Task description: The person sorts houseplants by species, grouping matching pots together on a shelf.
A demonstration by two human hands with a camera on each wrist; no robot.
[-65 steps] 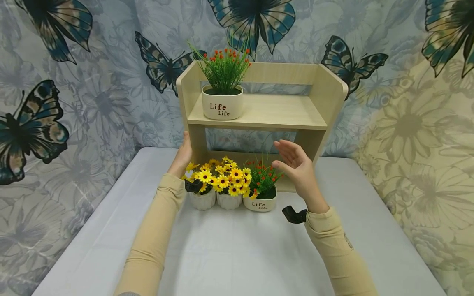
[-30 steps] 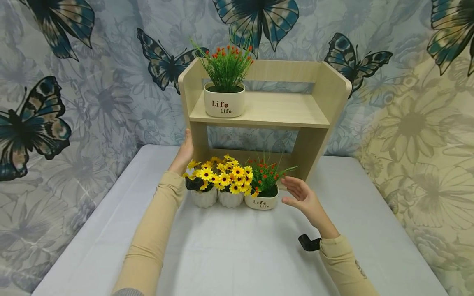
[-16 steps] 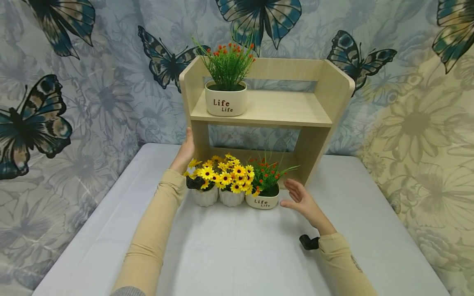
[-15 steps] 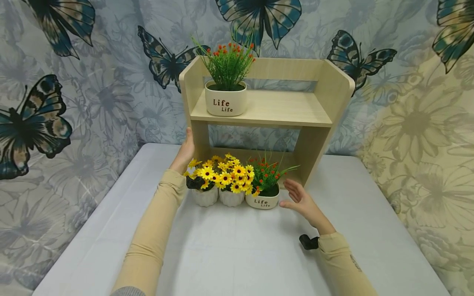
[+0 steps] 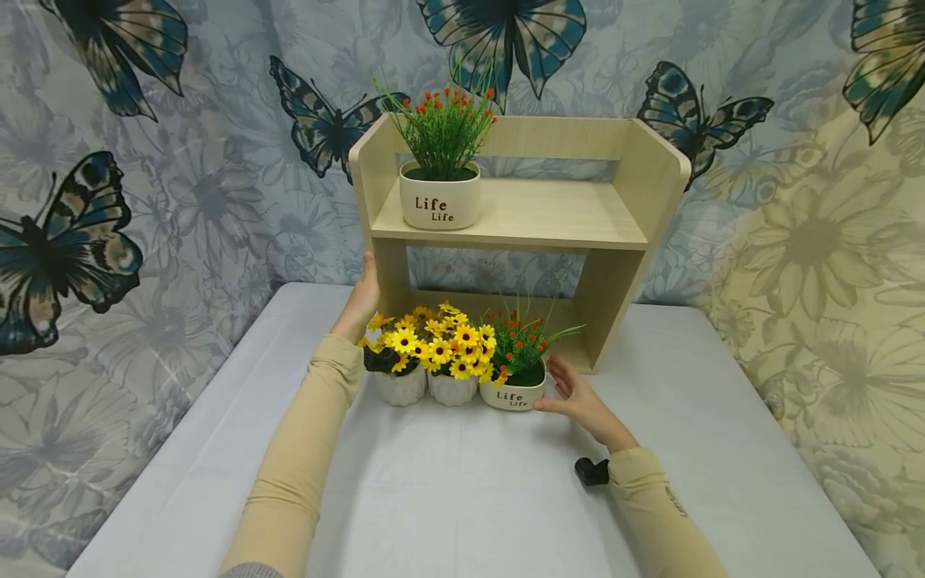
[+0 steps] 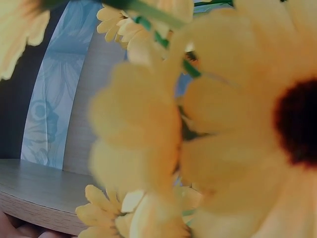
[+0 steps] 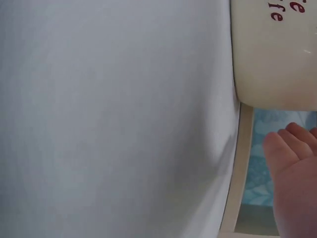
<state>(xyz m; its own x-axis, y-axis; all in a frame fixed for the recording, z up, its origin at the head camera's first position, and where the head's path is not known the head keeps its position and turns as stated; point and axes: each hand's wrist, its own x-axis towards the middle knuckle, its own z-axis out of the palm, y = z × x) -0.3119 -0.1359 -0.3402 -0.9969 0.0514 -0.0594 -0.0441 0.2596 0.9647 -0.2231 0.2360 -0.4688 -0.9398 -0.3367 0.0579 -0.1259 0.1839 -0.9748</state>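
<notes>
My left hand (image 5: 358,305) rests against the left side of a pale wooden two-tier shelf (image 5: 549,233). In the left wrist view, part of its fingers shows at the bottom left corner beside the panel; yellow flowers block most of that view. My right hand (image 5: 580,404) is at the right end of a white oval "Life" pot (image 5: 509,396) holding a red-flowered grass plant (image 5: 523,341). Its thumb is at the pot's front and its fingers are behind. From the right wrist, a gap shows between the fingers (image 7: 292,144) and the pot.
Two white ribbed pots (image 5: 401,388) with yellow daisies (image 5: 437,345) stand left of the oval pot, in front of the shelf. A matching "Life" pot (image 5: 439,198) sits at the left of the upper board. White cloth covers the table (image 5: 448,498); butterfly-printed walls rise behind.
My right hand has come down from in front of the shelf and moved left to the oval pot's right end. The left hand has stayed on the shelf's side.
</notes>
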